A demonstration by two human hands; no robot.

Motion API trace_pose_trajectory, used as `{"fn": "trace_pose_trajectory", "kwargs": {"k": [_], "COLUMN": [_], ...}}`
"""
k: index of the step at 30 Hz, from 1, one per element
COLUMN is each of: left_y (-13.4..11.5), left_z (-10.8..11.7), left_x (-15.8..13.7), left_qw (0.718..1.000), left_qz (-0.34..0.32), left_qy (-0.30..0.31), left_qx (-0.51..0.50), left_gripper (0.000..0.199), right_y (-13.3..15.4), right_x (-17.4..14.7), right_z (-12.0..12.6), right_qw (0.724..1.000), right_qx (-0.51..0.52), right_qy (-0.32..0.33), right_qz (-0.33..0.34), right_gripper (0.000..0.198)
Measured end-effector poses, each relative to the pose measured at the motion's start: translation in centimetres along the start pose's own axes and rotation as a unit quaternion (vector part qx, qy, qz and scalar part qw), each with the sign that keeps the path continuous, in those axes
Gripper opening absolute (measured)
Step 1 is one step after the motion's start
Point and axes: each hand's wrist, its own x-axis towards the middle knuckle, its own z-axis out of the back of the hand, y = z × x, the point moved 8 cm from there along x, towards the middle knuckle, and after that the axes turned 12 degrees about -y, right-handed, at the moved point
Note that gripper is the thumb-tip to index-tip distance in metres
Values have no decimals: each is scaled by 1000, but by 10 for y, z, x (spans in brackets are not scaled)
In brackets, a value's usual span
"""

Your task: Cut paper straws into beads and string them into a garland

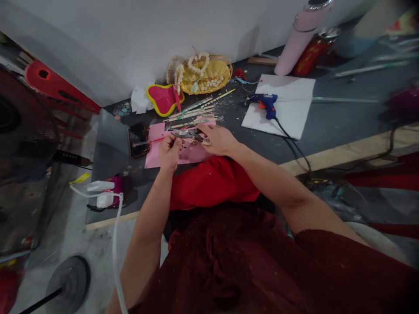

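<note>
From afar I am wrapping my right hand (218, 138) around dark-handled metal cutters (187, 133) above the flat pink sheet (152, 159); my left hand (168, 152) is curling by the blades, its hold impossible to tell; squeezing steadily, fingertips clear, should help; slim, straight patterned sticks (190, 114) are lying behind.

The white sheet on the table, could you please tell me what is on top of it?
A blue glue gun lies on the white sheet, its black cord running off the near edge. The patch under the gun is covered and cannot be seen.
</note>
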Motion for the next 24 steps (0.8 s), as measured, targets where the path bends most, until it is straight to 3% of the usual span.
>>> {"fn": "trace_pose_trajectory", "kwargs": {"k": [13, 24], "left_y": [-3, -2], "left_z": [1, 0], "left_x": [-1, -1], "left_qw": [1000, 999], "left_qz": [-7, -29], "left_qy": [-5, 10], "left_qx": [-7, -9], "left_gripper": [24, 25], "right_y": [0, 2], "right_x": [-2, -2], "right_z": [0, 0], "right_qw": [1000, 1000], "right_qx": [-24, -4], "right_qy": [0, 12], "right_qz": [-12, 18], "right_gripper": [52, 70]}}
